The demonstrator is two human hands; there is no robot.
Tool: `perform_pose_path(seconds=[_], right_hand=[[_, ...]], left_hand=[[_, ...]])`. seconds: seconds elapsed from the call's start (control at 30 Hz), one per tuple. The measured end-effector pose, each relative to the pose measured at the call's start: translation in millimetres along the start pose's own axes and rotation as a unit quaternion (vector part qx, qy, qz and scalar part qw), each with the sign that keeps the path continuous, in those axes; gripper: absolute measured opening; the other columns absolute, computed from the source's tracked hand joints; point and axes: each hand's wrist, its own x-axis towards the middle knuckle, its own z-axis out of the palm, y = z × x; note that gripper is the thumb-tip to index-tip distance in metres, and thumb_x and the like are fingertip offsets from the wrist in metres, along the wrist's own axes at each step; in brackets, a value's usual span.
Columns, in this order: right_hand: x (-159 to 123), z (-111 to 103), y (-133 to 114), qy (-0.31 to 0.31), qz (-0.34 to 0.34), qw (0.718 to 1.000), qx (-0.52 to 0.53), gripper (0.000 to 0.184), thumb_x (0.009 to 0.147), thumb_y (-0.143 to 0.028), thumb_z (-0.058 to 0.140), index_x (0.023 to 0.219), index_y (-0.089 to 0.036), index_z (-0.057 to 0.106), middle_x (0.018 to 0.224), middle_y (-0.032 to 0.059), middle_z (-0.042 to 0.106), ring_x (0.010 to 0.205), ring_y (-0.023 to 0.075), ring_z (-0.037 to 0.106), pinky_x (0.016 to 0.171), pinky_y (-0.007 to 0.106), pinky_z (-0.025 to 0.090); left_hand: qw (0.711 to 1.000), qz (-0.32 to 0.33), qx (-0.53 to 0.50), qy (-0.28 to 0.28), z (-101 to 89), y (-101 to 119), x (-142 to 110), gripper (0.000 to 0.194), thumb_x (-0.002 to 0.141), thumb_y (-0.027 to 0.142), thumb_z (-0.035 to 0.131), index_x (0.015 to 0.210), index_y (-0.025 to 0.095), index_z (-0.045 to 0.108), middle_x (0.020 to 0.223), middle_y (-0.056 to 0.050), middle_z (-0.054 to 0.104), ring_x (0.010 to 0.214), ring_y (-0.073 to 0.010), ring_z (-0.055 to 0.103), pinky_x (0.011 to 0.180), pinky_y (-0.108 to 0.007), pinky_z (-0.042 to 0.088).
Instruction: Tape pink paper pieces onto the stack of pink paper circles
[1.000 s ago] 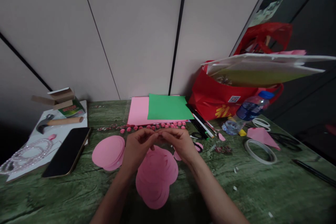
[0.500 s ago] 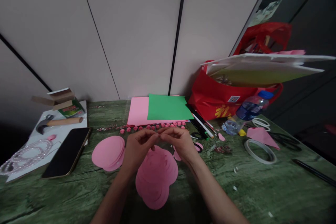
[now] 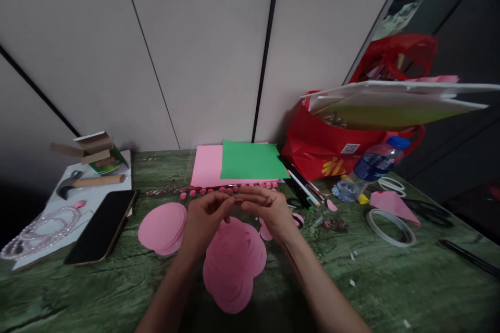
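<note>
My left hand [image 3: 205, 218] and my right hand [image 3: 269, 210] meet above a pile of pink paper rounds [image 3: 234, 265]. The fingertips of both are drawn together on a small pink piece of paper [image 3: 238, 200], mostly hidden by the fingers. Spiral cut lines show on some rounds in the pile below. Left of my left hand lies a stack of plain pink paper circles [image 3: 162, 226]. Behind the fingers runs a row of small pink rolled paper balls [image 3: 192, 193]. Pink paper scraps [image 3: 265, 230] lie partly behind my right hand.
Green paper [image 3: 253, 161] overlaps pink sheets near the wall. Rightward are pens [image 3: 302, 187], a red bag [image 3: 312, 151], a water bottle [image 3: 371, 166] and a tape roll [image 3: 390, 228]. Leftward are a phone [image 3: 101, 226], a hammer [image 3: 89, 182], a bead string [image 3: 47, 229] and an opened box [image 3: 103, 156].
The fingers of my right hand have straightened a little and pointed more to the left, and a bit of pink now shows between the fingertips. The view has shifted slightly.
</note>
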Motion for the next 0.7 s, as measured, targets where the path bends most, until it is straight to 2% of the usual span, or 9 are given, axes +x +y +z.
perform_pose_path(seconds=[0.3, 0.43, 0.7], right_hand=[[0.5, 0.4, 2.6, -0.013, -0.019, 1.000, 0.004, 0.028, 0.066, -0.028, 0.071, 0.091, -0.018, 0.066, 0.086, 0.0073, 0.072, 0.082, 0.0213, 0.068, 0.079, 0.037, 0.052], [1.3, -1.2, 4.7, -0.006, -0.009, 1.000, 0.001, 0.030, 0.063, -0.028, 0.072, 0.091, -0.018, 0.066, 0.085, 0.0075, 0.073, 0.078, 0.0214, 0.068, 0.076, 0.037, 0.053], [0.6, 1.1, 2.7, 0.053, -0.017, 0.998, -0.016, 0.034, 0.055, -0.020, 0.077, 0.088, -0.017, 0.066, 0.074, 0.0051, 0.073, 0.068, 0.0194, 0.068, 0.068, 0.033, 0.053]], left_hand=[[1.000, -0.017, -0.002, 0.004, 0.6, 6.0, -1.3, 0.016, 0.069, 0.029, 0.062, 0.065, 0.014, 0.063, 0.048, 0.002, 0.056, 0.041, -0.0087, 0.050, 0.035, -0.017, 0.039], [1.000, -0.013, 0.002, 0.005, 0.2, 4.5, -0.9, 0.016, 0.069, 0.030, 0.062, 0.066, 0.015, 0.063, 0.048, 0.002, 0.056, 0.041, -0.0091, 0.050, 0.035, -0.017, 0.039], [1.000, -0.005, 0.000, -0.005, 0.5, 2.2, -0.3, 0.013, 0.069, 0.029, 0.063, 0.066, 0.016, 0.065, 0.052, 0.003, 0.059, 0.043, -0.0088, 0.051, 0.040, -0.019, 0.040]])
